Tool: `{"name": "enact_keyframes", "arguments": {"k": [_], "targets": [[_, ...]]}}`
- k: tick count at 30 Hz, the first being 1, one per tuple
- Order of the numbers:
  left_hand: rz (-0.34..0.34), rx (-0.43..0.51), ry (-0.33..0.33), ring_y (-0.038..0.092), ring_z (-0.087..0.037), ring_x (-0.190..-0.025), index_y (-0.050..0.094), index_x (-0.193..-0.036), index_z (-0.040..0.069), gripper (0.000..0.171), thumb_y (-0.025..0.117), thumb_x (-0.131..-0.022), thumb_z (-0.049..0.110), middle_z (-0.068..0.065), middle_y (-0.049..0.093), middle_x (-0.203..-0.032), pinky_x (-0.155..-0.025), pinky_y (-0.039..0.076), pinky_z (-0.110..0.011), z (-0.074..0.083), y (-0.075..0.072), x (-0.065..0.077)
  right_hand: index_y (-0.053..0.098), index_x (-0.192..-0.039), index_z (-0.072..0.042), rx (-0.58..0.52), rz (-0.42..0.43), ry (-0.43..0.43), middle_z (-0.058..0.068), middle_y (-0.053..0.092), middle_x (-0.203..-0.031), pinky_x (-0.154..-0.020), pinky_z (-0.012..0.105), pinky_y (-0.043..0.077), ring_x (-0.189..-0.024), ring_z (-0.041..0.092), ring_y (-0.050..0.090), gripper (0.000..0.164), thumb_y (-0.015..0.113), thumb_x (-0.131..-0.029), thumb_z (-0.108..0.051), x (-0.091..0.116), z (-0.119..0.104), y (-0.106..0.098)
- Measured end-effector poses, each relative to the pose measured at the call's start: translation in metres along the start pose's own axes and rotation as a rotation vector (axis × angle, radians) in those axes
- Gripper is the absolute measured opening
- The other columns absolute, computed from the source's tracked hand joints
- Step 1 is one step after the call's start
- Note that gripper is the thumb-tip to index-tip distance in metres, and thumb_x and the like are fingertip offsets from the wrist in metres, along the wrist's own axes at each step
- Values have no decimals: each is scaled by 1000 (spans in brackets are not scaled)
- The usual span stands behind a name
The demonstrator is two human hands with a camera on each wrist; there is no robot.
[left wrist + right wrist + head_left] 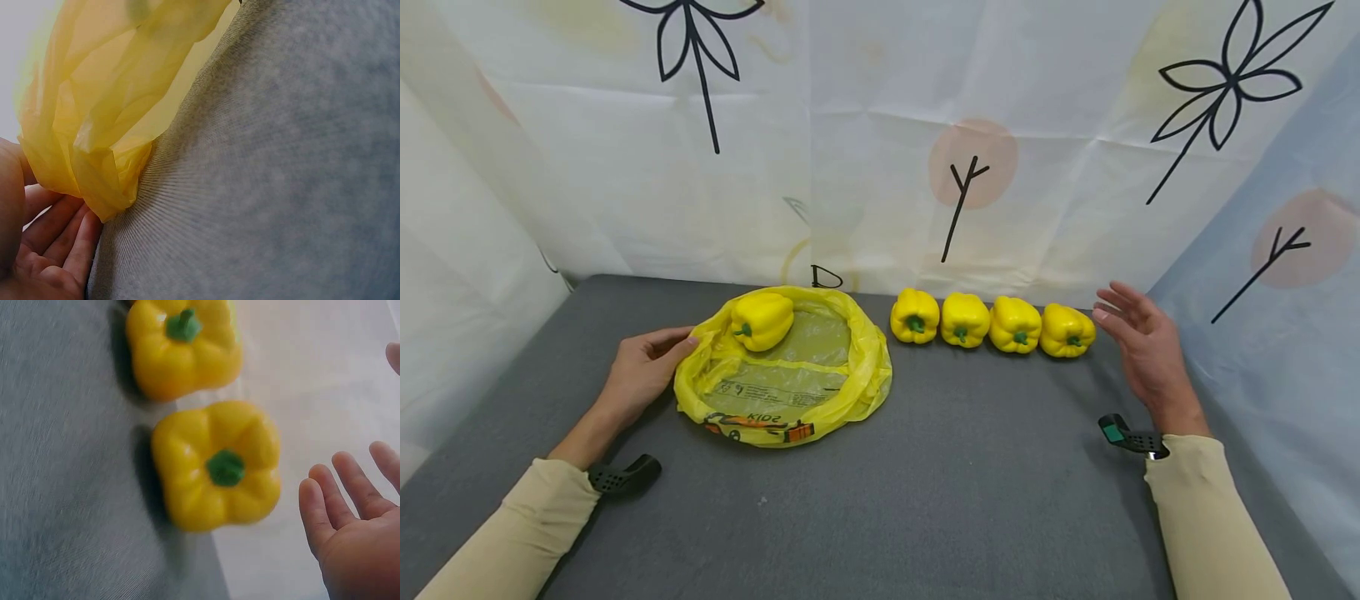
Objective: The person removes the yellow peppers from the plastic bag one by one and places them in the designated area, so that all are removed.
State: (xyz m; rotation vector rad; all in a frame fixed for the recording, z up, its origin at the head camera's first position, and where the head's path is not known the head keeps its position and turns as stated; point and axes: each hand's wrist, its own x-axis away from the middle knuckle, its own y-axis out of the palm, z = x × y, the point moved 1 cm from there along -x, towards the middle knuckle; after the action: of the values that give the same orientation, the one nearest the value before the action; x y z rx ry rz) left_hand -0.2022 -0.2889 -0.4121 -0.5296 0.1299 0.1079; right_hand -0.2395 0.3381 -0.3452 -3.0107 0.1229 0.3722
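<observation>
A yellow plastic bag [868, 375] lies on the table with its mouth spread wide and its rim rolled. Inside it, at the back left, rests one yellow bell pepper [763, 321]. My left hand [651, 367] pinches the bag's left rim between thumb and fingers; in the left wrist view the fingers [59, 231] lie under the yellow film. Right of the bag, several yellow peppers with green stems stand in a row. My right hand [1146, 354], fingers spread and holding nothing, hovers just right of the row's last pepper [1067, 331], which the right wrist view shows close up.
The dark grey table [940, 492] runs back to a white patterned cloth [880, 183] hanging right behind the peppers. Another cloth [1292, 333] hangs along the right side, near my right hand. Each wrist carries a dark strap [625, 477].
</observation>
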Motion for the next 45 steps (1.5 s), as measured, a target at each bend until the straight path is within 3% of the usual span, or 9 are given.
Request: {"name": "enact_keyframes", "arguments": {"k": [5, 11, 24, 34, 45], "targets": [[-1, -2, -7, 56, 10, -94, 56, -142, -2, 52, 55, -107, 36, -25, 59, -134, -72, 50, -11, -1, 0, 0, 38, -157, -12, 44, -17, -30, 13, 38, -153, -115, 25, 29, -135, 23, 40, 62, 65, -101, -12, 2, -10, 9], [-5, -1, -6, 56, 10, -93, 56, -142, -2, 52, 54, -107, 35, -26, 58, -134, -72, 50, -11, -2, -1, 0, 42, -155, -13, 50, -87, -45, 8, 44, -148, -105, 18, 38, -132, 21, 42, 59, 65, -101, -10, 7, -22, 23], [3, -4, -6, 55, 13, -93, 56, -143, -2, 52, 55, -107, 35, -27, 58, -135, -73, 49, -10, -1, 1, 1, 43, -154, -13, 87, -158, -64, 6, 46, -148, -93, 14, 44, -130, 17, 44, 59, 66, -100, -7, 13, -35, 46], [9, -5, 8, 56, 11, -93, 57, -142, -3, 51, 55, -107, 35, -26, 59, -133, -72, 50, -11, -3, 2, -1, 42, -154, -12, 135, -231, -74, 13, 42, -152, -94, 14, 46, -130, 16, 44, 60, 66, -100, -6, 16, -43, 66], [5, -6, -1, 55, 12, -93, 56, -142, -3, 52, 54, -107, 35, -27, 59, -133, -72, 49, -10, -1, 1, -1, 42, -155, -10, 236, -308, -95, 14, 44, -152, -101, 16, 43, -134, 26, 45, 62, 68, -99, -10, 11, -59, 90]]}}
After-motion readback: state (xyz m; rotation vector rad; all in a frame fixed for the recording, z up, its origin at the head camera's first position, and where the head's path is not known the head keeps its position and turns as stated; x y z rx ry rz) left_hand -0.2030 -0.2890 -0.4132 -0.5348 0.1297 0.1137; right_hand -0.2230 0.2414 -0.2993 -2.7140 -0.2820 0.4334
